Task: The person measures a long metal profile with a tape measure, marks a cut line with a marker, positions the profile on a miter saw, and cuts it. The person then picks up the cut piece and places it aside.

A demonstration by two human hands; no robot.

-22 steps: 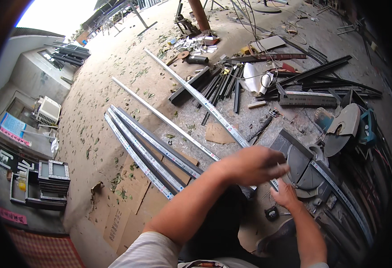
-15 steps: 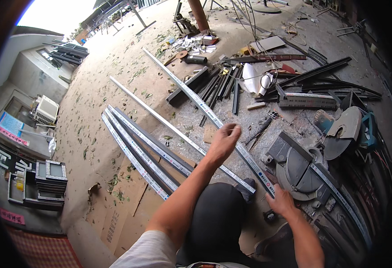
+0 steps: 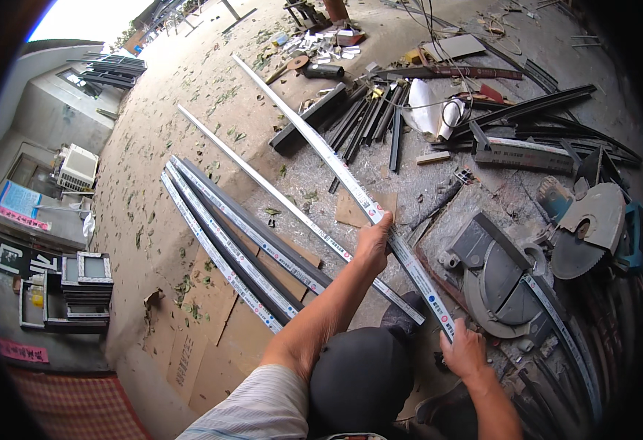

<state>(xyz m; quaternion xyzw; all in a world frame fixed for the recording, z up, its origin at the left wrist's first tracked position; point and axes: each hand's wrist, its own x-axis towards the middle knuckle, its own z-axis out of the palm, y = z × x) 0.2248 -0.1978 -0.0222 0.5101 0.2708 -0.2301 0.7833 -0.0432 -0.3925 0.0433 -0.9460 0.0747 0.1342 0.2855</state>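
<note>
A long dark metal profile (image 3: 418, 276) with white printed film along its face runs from near my knees to the far ground. Partway along it my left hand (image 3: 373, 243) is closed around the profile, thumb on top. At the near end my right hand (image 3: 465, 352) grips the same profile. To its left lies a thinner white-filmed strip (image 3: 285, 201), its near end by my foot. Further left, several similar profiles (image 3: 227, 233) lie side by side on the ground, their near ends hidden behind my left arm.
A mitre saw's base (image 3: 494, 290) sits at the right, with its round blade and guard (image 3: 589, 227) beyond. Dark offcuts (image 3: 369, 121) and a white bag (image 3: 422, 110) lie ahead. Flattened cardboard (image 3: 196, 359) covers ground at left. Framed pieces (image 3: 86, 282) stand by the wall.
My left hand now wraps the profile from the side, where before its fingers were over the top. My right hand still holds the near end. The whole view has shifted slightly.
</note>
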